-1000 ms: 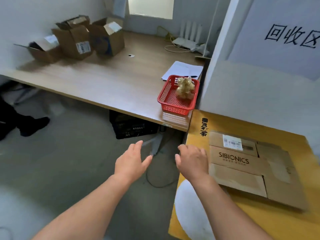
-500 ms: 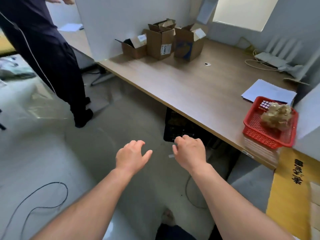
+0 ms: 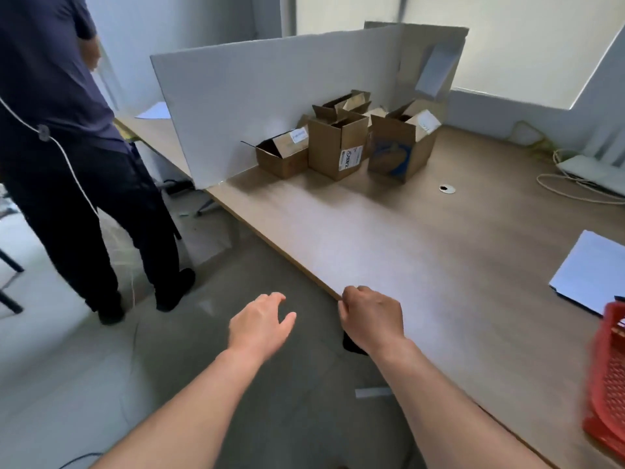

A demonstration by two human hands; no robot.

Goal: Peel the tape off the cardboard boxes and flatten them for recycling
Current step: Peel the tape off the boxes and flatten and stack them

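Several open cardboard boxes stand grouped at the far side of the wooden table [image 3: 389, 238]: a low box [image 3: 282, 155] on the left, a taller box [image 3: 336, 148] with a label in the middle, and a box with a blue print [image 3: 399, 152] on the right. My left hand [image 3: 258, 324] hovers over the floor in front of the table edge, fingers relaxed, holding nothing. My right hand [image 3: 372, 318] hangs at the table's near edge with loosely curled fingers and holds nothing. Both hands are far from the boxes.
A white partition board [image 3: 270, 106] stands behind the boxes. A person in dark clothes [image 3: 67, 147] stands on the floor at the left. White papers [image 3: 588, 275] and a red basket [image 3: 608, 384] sit at the table's right. Cables [image 3: 575, 187] lie at the far right.
The view has swung left, away from the yellow surface with the flattened box, toward the open boxes. Both hands stayed held out in front, empty; the red basket slid to the right edge.
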